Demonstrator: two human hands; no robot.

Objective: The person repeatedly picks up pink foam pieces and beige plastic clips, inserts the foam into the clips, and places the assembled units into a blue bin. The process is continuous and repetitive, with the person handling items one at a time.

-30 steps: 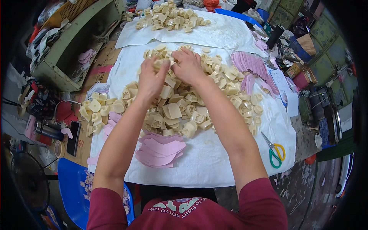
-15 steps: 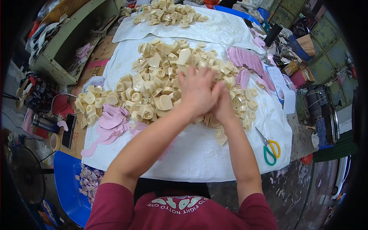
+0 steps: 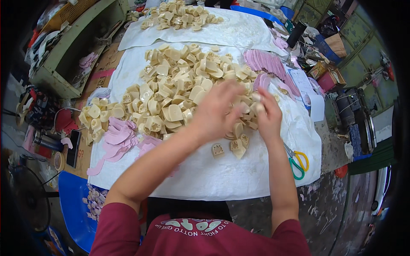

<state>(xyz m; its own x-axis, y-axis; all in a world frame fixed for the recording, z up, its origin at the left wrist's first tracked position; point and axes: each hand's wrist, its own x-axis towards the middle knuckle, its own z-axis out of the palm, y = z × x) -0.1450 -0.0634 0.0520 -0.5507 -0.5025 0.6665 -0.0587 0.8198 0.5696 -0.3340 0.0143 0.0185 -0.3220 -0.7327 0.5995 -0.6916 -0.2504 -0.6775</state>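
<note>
Over the near right side of a heap of cream moulded pieces (image 3: 175,113), my left hand (image 3: 215,111) is blurred by motion, its thumb and fingers apart. Close to its right, my right hand (image 3: 269,115) has its fingertips closed on a small cream piece (image 3: 257,101). Something pale pink shows in the gap between the hands, too smeared to name. Just below my hands, a few loose cream pieces (image 3: 237,150) lie on the white sheet (image 3: 205,179). The pieces look cup-shaped, with a hollow, ribbed inside.
Pink curved strips (image 3: 116,138) lie left of the heap, with a long fanned row of pink strips (image 3: 267,63) at the far right. Scissors (image 3: 296,162) with green and yellow handles rest at the right. A blue tub (image 3: 70,205) stands lower left, a second cream heap (image 3: 181,15) farther back.
My hands, pressed together over the heap before, have come apart. The right hand has moved right and holds a cream piece. The loose pieces near the front have shifted.
</note>
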